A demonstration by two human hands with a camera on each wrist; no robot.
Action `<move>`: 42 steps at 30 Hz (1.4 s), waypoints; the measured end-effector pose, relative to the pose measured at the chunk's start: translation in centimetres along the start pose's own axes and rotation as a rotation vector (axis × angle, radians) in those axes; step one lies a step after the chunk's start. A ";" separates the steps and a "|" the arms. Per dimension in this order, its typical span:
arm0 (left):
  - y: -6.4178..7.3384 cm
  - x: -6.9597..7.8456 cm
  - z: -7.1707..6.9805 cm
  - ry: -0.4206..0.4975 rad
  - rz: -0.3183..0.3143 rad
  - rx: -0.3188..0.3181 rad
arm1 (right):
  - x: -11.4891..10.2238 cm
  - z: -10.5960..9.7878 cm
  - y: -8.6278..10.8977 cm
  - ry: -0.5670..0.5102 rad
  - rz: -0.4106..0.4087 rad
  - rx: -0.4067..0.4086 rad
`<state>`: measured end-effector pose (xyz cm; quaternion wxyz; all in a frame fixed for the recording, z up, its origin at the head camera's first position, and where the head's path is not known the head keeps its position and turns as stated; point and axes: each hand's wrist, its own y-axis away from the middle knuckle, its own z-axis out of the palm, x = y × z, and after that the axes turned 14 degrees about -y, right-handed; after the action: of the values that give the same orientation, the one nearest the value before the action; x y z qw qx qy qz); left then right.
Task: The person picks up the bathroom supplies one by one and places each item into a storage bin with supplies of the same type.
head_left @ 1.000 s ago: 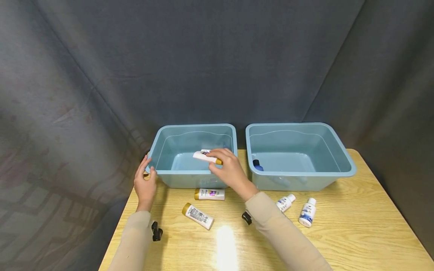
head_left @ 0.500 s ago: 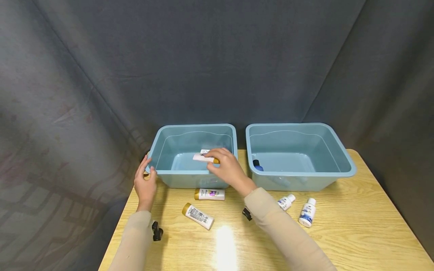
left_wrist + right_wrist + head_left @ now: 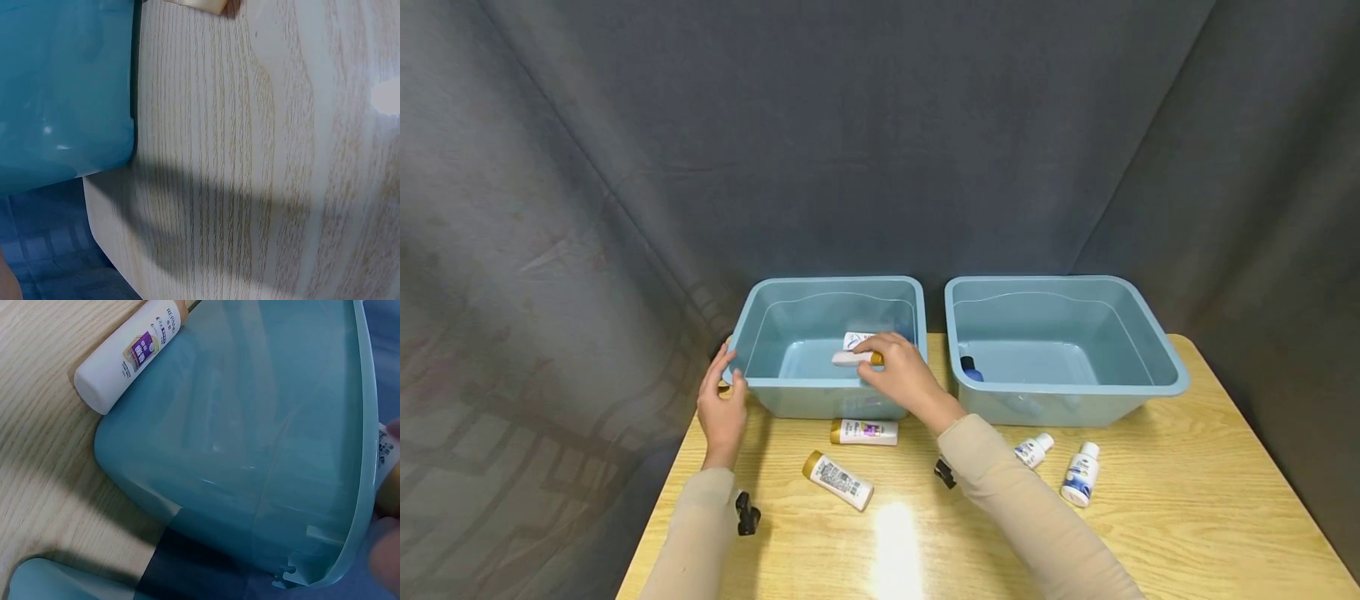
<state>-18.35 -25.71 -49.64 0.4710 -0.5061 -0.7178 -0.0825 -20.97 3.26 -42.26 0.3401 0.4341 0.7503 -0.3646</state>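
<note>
"Right hand [image 3: 898, 367]: what does it have?"

"White bottle [image 3: 847, 359], pinched between thumb and fingers near its gold cap [image 3: 877, 359]. It's about level, over the opening of the left tub [image 3: 820, 402]; how deep it sits, I can't tell."

"And the left hand [image 3: 722, 408]?"

"Thumb and fingers spread at the tub's near left corner, fairly straight, touching the rim. Useful, I'd say: light pressure there should stop the tub sliding if it gets bumped."

"Any trouble with gripping at the cap end?"

"Probably some. Most of the weight hangs beyond the fingertips, so the base could droop or twist. Use a firm thumb, and let the base touch down before loosening the fingers."

"What about the white labelled item [image 3: 855, 340] inside?"

"It lies just behind the bottle, partly hidden. I'd bring the bottle down in front of it, not on top."

"Anything else?"

"Lift the forearm clear of the front rim. Just outside lie 2 more on the table [image 3: 1187, 500], a gold-capped bottle [image 3: 867, 431] and a barcoded bottle [image 3: 841, 482]; a low sleeve could roll them."
</note>
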 end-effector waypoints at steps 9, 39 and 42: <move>0.1 0.0 -0.4 -0.012 -0.013 -0.012 | 0.4 0.4 0.0 0.015 0.054 -0.057; 0.1 0.0 0.0 -0.013 0.000 0.021 | 0.2 0.2 0.5 0.043 0.030 -0.101; 0.1 0.2 -0.1 -0.012 0.002 0.022 | 0.1 0.1 0.8 0.035 0.024 -0.097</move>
<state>-18.21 -25.58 -49.53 0.4722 -0.5020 -0.7211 -0.0711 -20.30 3.49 -42.61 0.3519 0.4325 0.7677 -0.3158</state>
